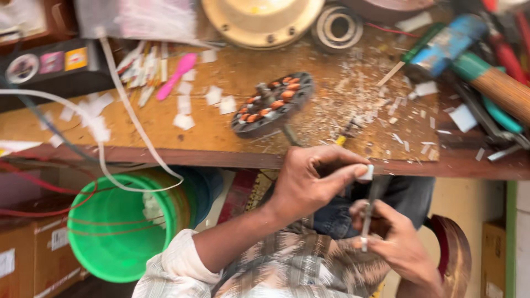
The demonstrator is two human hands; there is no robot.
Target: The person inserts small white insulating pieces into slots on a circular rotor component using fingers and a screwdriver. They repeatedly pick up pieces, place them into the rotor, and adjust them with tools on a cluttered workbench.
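Left hand: my left hand (309, 185) is curled nearly closed below the front edge of the surface (232, 140), thumb and forefinger pinching a small white paper piece (367, 172).
Right hand: my right hand (395, 243) sits lower, over my lap, fingers narrowed around a thin grey strip (369, 212) that stands roughly upright between the two hands; a bit of white shows at its lower end.
Where the work is: paper piece and strip are both off the surface, in front of my knees, the paper just beside the top of the strip. The blur hides whether they touch.
Doing it well: I judge this is fine fingertip work, so I would keep both wrists close together, steady the strip with the lower hand, and let only the pinching fingers move.
Grip: a light pinch should do; squeezing harder could crease the paper or bend the strip.
Risk: a dropped piece would likely fall to the floor or into the green bucket (118, 226) at my left.
Motor part: the round wound coil disc (273, 104) lies on the surface above my hands, well apart from them, among white paper scraps (212, 95).
Nearby: a hammer (469, 60) lies at the far right and a pink plastic stick (176, 76) to the left.
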